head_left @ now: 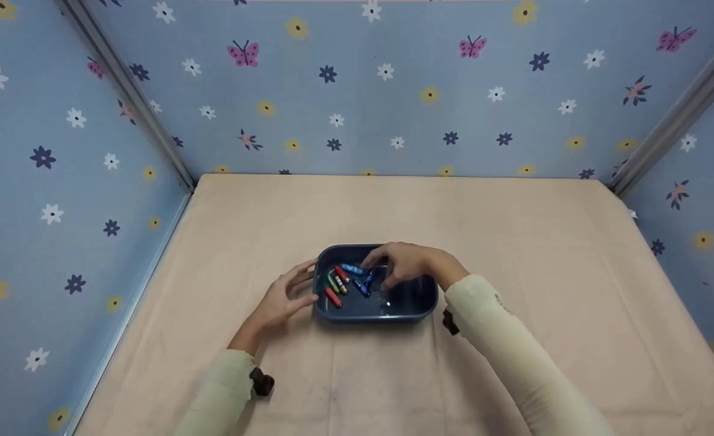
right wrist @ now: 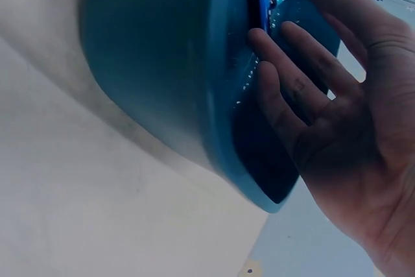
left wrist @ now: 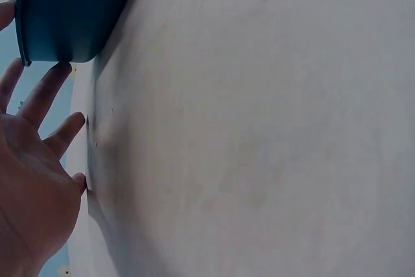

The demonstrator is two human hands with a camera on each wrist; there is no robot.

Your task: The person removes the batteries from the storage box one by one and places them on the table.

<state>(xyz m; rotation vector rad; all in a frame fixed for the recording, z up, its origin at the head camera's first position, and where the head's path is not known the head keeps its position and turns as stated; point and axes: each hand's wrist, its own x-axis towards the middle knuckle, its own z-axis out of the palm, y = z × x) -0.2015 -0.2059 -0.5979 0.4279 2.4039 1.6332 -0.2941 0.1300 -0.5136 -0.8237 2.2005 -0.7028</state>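
one left hand [head_left: 281, 298], fingers spread and gripping nothing, rests against the nine o'clock wall of a dark blue bin [head_left: 369, 318] on a covered table [head_left: 514, 242], probably to keep it from sliding. batteries [head_left: 333, 297] in red, green and blue (loose, pointing several ways) lie inside between eight and eleven o'clock. the right hand [head_left: 410, 263] enters over the rim near three o'clock, fingers loosely bent, clasping nothing visible; contact with the blue cells is unclear. its arched pose likely lets the fingertips reach low over the side.
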